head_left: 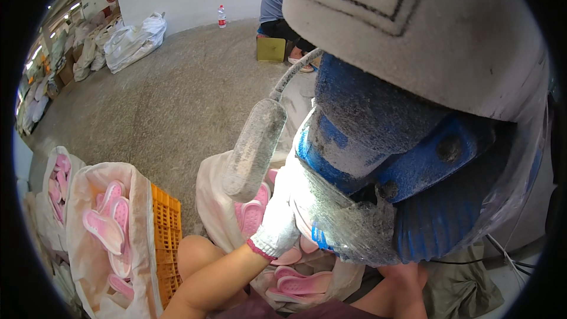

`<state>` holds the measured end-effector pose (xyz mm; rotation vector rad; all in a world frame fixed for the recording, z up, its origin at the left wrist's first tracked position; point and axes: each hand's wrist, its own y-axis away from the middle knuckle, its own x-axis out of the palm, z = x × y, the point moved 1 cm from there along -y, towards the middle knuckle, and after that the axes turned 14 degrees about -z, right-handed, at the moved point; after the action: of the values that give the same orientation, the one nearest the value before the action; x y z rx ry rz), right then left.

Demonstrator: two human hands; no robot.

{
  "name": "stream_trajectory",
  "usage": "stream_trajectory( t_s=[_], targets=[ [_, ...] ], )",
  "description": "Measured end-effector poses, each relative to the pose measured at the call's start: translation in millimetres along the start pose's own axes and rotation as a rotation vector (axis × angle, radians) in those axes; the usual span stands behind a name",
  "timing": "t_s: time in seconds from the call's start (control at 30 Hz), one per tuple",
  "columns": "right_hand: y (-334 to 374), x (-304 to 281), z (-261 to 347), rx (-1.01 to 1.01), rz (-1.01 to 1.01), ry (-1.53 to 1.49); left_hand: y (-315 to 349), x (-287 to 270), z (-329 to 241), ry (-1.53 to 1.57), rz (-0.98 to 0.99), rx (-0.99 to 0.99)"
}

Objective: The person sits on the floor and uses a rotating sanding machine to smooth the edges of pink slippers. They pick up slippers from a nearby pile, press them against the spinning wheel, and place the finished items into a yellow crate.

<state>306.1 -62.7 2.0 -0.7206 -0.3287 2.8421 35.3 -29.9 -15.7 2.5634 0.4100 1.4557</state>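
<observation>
My left hand point(276, 230), in a white knit glove with a red cuff, reaches up against the dusty blue machine point(407, 147). Its fingers are lost behind the machine's plastic wrapping and in strong light, so what they hold is hidden. A pale pink edge shows beside the glove. My right hand does not show. Below the glove, between my knees, a whitish sack point(348, 277) holds pink clog-type shoes point(304, 283). More pink shoes point(253, 215) lie in it just left of the glove.
A dust-coated oblong lamp-like piece point(257, 147) hangs on a bent arm. Left stands an orange crate point(167, 236) beside a lined sack point(142, 260) of pink shoes. Cables point(508, 254) run at lower right. Farther off, a person point(274, 6) sits near a yellow box point(270, 49) and a bottle point(221, 16).
</observation>
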Motion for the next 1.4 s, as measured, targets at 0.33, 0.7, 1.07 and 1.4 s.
stream_trajectory(
  t_s=[0.33, 0.7, 1.07, 1.4],
  targets=[
    [55, 28, -47, 0.456, 0.284, -0.366, 7, 0, -2, 0.001, -0.086, -0.038],
    [44, 137, -3, 0.327, -0.110, -0.505, 6, -12, -3, 0.181, -0.335, 0.031],
    [-12, 174, -14, 0.590, -0.196, -0.887, -4, -23, -3, -0.140, -0.100, 0.210],
    [98, 114, 91, 1.062, -0.252, -1.377, -5, -6, 1, 0.062, -0.121, -0.077]
  ],
)
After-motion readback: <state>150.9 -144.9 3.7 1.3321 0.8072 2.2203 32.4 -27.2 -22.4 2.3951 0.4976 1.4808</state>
